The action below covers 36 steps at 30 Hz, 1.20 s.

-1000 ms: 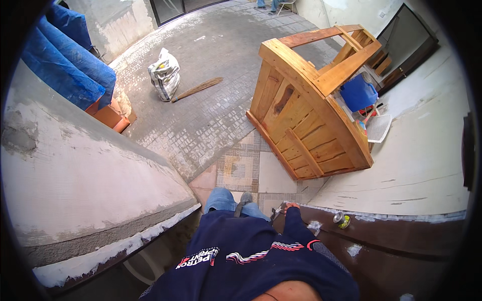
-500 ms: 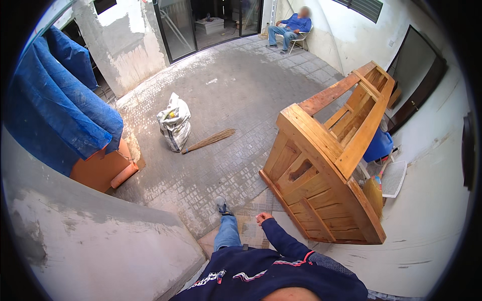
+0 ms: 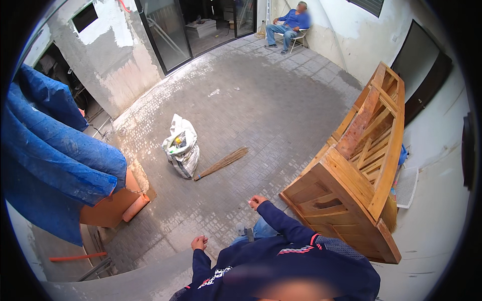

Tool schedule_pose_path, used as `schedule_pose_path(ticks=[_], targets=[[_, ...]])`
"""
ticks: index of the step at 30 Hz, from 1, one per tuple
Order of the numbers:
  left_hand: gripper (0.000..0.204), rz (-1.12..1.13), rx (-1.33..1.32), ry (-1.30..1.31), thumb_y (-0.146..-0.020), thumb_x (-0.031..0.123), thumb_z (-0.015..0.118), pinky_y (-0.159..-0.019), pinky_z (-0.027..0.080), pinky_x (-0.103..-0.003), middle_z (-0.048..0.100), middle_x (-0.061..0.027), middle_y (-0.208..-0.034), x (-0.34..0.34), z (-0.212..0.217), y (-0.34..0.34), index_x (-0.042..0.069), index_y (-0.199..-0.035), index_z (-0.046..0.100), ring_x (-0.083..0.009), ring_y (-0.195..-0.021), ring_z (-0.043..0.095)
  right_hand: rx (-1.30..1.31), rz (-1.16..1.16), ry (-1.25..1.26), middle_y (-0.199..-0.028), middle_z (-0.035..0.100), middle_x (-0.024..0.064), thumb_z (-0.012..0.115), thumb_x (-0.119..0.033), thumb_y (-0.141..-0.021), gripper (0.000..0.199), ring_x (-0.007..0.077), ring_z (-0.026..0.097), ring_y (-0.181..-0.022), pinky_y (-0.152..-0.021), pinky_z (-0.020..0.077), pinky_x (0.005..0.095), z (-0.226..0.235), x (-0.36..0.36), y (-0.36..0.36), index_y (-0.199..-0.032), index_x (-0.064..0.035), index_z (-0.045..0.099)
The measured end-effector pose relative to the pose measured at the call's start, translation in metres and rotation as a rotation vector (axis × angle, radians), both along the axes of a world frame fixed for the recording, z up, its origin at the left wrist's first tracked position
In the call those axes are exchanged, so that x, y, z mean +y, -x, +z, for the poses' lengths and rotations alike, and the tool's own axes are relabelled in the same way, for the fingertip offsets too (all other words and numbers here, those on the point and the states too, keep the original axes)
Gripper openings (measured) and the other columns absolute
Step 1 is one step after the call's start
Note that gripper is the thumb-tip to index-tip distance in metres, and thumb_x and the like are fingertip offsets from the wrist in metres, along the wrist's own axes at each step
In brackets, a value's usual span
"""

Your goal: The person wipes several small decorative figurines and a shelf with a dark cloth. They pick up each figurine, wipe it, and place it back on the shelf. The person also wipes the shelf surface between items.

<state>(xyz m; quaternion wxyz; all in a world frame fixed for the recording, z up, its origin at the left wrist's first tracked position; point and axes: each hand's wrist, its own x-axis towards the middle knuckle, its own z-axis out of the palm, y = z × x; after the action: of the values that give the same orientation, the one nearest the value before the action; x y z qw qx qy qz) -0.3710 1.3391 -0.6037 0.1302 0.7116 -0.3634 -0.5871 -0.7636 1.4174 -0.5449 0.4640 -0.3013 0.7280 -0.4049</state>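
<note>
My left hand point(image 3: 199, 243) hangs at the front of my body with its fingers loosely curled, and I see nothing in it. Farther forward and to the right is my right hand point(image 3: 256, 202), its fingers closed; a small pale spot shows at the fingertips, too small to name. Neither hand touches anything around it. Ahead of them on the paving lies a straw broom point(image 3: 223, 163), its tied end against a white woven sack point(image 3: 181, 148) filled with mixed refuse. To the right of my right hand leans a large wooden door frame or panel structure point(image 3: 334, 193).
Blue tarps point(image 3: 75, 150) drape over boards at the left, near an orange roll point(image 3: 135, 207) and an orange pipe point(image 3: 78, 257). A seated person point(image 3: 289, 25) is at the back by the wall. Glass sliding doors point(image 3: 165, 35) stand at the back. A white mesh panel point(image 3: 407, 187) leans right.
I have moved forward, and the low wall at my left has slid back out of most of the view. My left hand has come into sight; the sack and broom appear nearer.
</note>
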Motion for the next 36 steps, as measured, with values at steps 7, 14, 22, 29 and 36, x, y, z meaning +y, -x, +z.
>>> schedule_pose_path(ticks=[7, 14, 22, 29, 36], targets=[[0.019, -0.177, -0.051, 0.122, -0.086, 0.020, 0.068, -0.069, 0.054, -0.027, 0.073, -0.0075, -0.076, -0.040, -0.013, 0.053, 0.002, -0.089, 0.072, -0.0132, -0.069, 0.068, -0.138, -0.062, -0.098, -0.081, 0.070, 0.0076, 0.070, -0.034, -0.089, 0.031, 0.0134, 0.063, -0.060, -0.051, 0.0498, 0.0308, 0.002, -0.065, 0.043, -0.099, -0.0049, 0.064], [0.020, -0.443, -0.220, 0.105, -0.086, 0.020, 0.069, -0.072, 0.054, -0.032, 0.073, -0.0085, -0.081, -0.088, -0.001, 0.137, 0.002, -0.091, 0.073, -0.0168, -0.073, 0.068, -0.216, -0.169, -0.341, -0.085, 0.072, 0.0104, 0.068, -0.035, -0.090, 0.030, 0.0152, 0.064, -0.060, -0.050, 0.0523, 0.0331, -0.039, -0.177, 0.143, -0.100, -0.0065, 0.064], [0.021, -0.401, -0.085, 0.039, -0.087, 0.020, 0.070, -0.071, 0.053, -0.030, 0.072, -0.0069, -0.082, -0.210, 0.000, 0.258, 0.001, -0.093, 0.072, -0.0155, -0.073, 0.066, -0.078, -0.180, 0.045, -0.081, 0.068, 0.0069, 0.065, -0.032, -0.093, 0.030, 0.0119, 0.064, -0.070, -0.059, 0.0520, 0.0276, 0.011, -0.336, 0.295, -0.101, -0.0033, 0.063], [0.022, -0.285, 0.014, -0.007, -0.088, 0.021, 0.071, -0.070, 0.052, -0.028, 0.070, -0.0055, -0.083, -0.306, 0.014, 0.343, -0.001, -0.095, 0.071, -0.0143, -0.074, 0.064, -0.247, -0.169, 0.073, -0.085, 0.071, 0.0043, 0.067, -0.034, -0.091, 0.030, 0.0125, 0.063, -0.068, -0.061, 0.0519, 0.0290, 0.092, -0.362, 0.349, -0.103, -0.0068, 0.066], [0.020, -0.431, -0.079, 0.007, -0.088, 0.022, 0.071, -0.066, 0.052, -0.029, 0.070, -0.0043, -0.078, -0.390, 0.012, 0.466, 0.002, -0.092, 0.071, -0.0134, -0.067, 0.063, -0.332, -0.303, -0.007, -0.088, 0.071, 0.0039, 0.065, -0.034, -0.093, 0.028, 0.0107, 0.063, -0.069, -0.059, 0.0525, 0.0286, 0.078, -0.376, 0.453, -0.104, -0.0083, 0.065]])
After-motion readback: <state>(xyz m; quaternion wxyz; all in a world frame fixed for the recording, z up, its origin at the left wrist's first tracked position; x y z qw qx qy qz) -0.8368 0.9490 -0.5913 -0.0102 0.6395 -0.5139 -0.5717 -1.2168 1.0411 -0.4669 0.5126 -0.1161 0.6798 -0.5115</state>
